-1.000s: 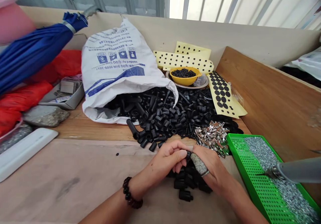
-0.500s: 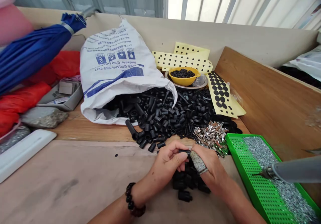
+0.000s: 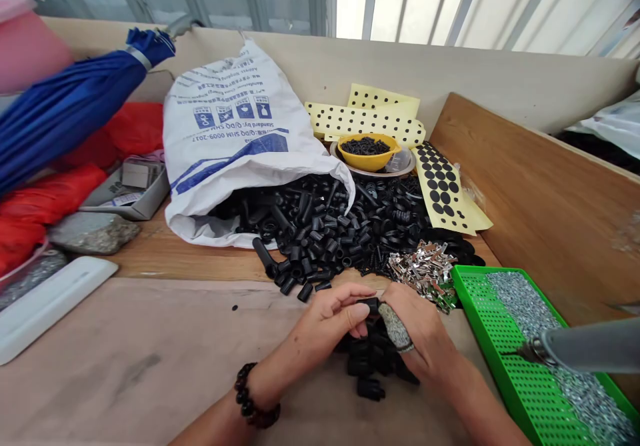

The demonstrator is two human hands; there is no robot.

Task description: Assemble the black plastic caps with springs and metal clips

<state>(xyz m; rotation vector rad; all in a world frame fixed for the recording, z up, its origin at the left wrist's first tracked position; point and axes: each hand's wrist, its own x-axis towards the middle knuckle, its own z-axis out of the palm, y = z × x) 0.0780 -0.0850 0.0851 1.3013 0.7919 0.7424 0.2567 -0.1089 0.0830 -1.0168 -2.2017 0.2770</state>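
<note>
Low in the middle of the frame, little has changed in the last second. The left hand (image 3: 333, 319) and right hand (image 3: 427, 336) stay closed together, both pinching the same black part (image 3: 371, 304) above the small heap (image 3: 373, 366), so that piece is still being worked.

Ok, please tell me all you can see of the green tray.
The green tray is shallow, plastic-looking, with a raised rim and a floor full of small holes. It lies flat on the right of the table, beside a wooden board. A band of silvery bits lies in it; a grey tool reaches over it. Metal clips touch its far left corner.
</note>
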